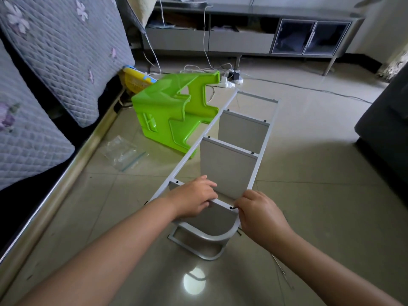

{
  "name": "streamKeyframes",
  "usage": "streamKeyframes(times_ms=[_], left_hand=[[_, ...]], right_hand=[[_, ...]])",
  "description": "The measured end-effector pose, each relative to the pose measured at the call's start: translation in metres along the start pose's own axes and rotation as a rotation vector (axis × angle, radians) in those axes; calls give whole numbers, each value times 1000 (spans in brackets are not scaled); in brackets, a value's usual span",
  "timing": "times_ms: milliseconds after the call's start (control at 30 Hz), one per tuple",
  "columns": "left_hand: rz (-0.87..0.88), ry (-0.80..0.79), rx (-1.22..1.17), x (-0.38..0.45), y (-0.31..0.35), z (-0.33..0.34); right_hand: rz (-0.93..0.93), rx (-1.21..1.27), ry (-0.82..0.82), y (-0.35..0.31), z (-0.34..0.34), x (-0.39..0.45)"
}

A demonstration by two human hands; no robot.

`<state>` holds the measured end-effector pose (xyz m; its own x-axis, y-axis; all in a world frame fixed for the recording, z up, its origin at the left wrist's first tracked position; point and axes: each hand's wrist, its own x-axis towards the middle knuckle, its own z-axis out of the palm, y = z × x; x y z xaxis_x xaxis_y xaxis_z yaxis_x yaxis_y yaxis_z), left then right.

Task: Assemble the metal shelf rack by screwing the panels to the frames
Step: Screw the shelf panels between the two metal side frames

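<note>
Rack (231,151) lies on its side on the tiled floor (309,173), long axis running away from the cam. Upper frame (194,146) is the grey ladder-shaped piece on top; a 2nd frame w/ curved end (205,246) sits flat on the floor below it, near the person. Panels stand on edge between the two: nearest panel (223,215) under the hands, next one (229,171) further out, 3rd (242,131) beyond that. Dark screw heads visible at panel corners on the far rail.

L hand (196,199): fingers curled over the top edge of the nearest panel where it meets the upper frame, gripping it. R hand (258,208): fingertips pinch a small dark screw (233,208) at the hole on the right rail, at the nearest panel's corner. Can't tell if a tool is in that hand.

Around: green plastic stool (174,111) tipped on its side, touching the left rail. Clear zip bag (123,153) on floor left of rack. Quilted grey bedding (55,62) on the left. Grey TV cabinet (242,34) at the back, power strip w/ white cables (229,80) on the floor in front of it. Dark sofa edge (388,129) on the right. Thin metal rod (279,266) on floor by R forearm.
</note>
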<state>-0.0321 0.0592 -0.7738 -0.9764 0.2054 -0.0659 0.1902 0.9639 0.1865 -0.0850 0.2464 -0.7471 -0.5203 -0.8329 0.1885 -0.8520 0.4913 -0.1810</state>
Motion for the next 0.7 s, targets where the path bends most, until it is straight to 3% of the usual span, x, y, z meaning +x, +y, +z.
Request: streamKeyframes(times_ms=[367, 700], left_hand=[[-123, -76, -159, 6, 1, -12], [-111, -44, -106, 9, 1, -10]], right_hand=[[38, -114, -307, -11, -21, 18], [-121, -319, -529, -28, -35, 32]])
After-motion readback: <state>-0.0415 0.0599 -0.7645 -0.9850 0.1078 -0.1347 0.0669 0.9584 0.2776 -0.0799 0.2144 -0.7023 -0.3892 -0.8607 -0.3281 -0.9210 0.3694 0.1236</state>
